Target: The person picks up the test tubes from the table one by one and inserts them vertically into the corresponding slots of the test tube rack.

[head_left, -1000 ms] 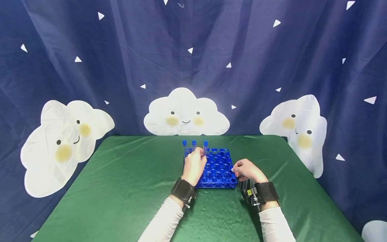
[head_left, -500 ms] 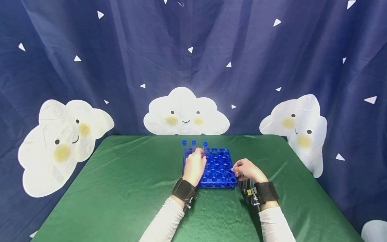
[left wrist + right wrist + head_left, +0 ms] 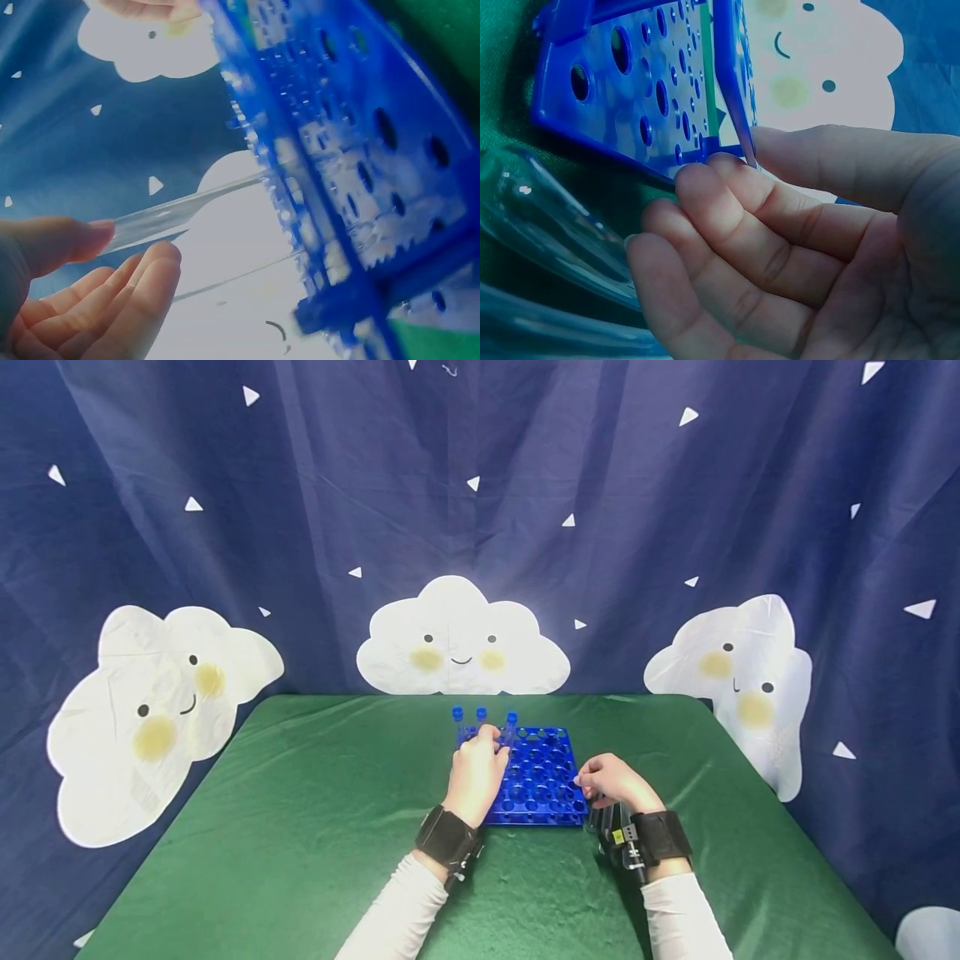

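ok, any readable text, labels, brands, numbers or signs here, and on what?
No readable text in any view.
Yellow sticker beside the right wrist strap: any print is too small to read.
Rack, tubes: nothing legible.
Curtain: smiling clouds and white triangles, no lettering seen.

Site: curtained-off tabletop station; room behind it cannot be told from where I stand. Navy drape (image 3: 525,452) with smiling clouds (image 3: 462,620), nursery-style, hangs beyond far and side edges of green-covered table (image 3: 322,827). Lab-type ware toward far edge: blue test-tube rack (image 3: 537,772), blue-capped tubes (image 3: 512,718).
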`<action>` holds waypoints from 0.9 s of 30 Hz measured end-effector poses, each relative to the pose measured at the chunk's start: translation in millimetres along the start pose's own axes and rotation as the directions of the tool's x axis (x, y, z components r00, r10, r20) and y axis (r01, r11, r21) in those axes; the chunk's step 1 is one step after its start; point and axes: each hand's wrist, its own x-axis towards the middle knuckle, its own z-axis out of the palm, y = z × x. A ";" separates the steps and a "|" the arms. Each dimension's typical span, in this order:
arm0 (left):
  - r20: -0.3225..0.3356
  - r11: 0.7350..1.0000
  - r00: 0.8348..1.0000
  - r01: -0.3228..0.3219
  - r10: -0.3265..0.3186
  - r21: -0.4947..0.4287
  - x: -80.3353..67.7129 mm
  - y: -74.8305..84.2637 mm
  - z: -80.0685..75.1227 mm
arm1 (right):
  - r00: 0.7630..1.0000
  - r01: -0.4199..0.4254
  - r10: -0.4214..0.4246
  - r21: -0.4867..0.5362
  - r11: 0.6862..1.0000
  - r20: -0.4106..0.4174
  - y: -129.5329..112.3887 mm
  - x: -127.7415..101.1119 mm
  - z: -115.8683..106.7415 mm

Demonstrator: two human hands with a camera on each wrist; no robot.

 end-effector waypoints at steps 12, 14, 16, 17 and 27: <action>0.036 0.999 0.999 -0.031 0.032 -0.022 -15.7 -38.1 -31.9 | 1.000 -0.008 0.008 0.009 1.000 -0.001 -0.9 0.2 0.4; 0.047 1.000 0.999 -0.021 0.021 -0.008 -20.4 -48.7 -32.8 | 1.000 -0.004 0.004 0.009 1.000 -0.002 -1.3 0.0 0.5; 0.067 1.000 0.998 0.003 -0.004 0.012 -24.1 -59.1 -32.0 | 1.000 -0.002 0.002 0.009 1.000 -0.003 -1.9 -0.6 0.4; 0.080 1.000 0.997 0.019 -0.021 0.017 -25.4 -63.5 -31.5 | 1.000 -0.003 0.003 0.010 1.000 -0.004 -2.2 -1.1 0.4; 0.368 0.927 0.892 0.339 -0.263 -0.162 -26.4 -94.7 -21.3 | 1.000 -0.006 0.006 -0.010 1.000 0.002 -2.5 -5.0 0.0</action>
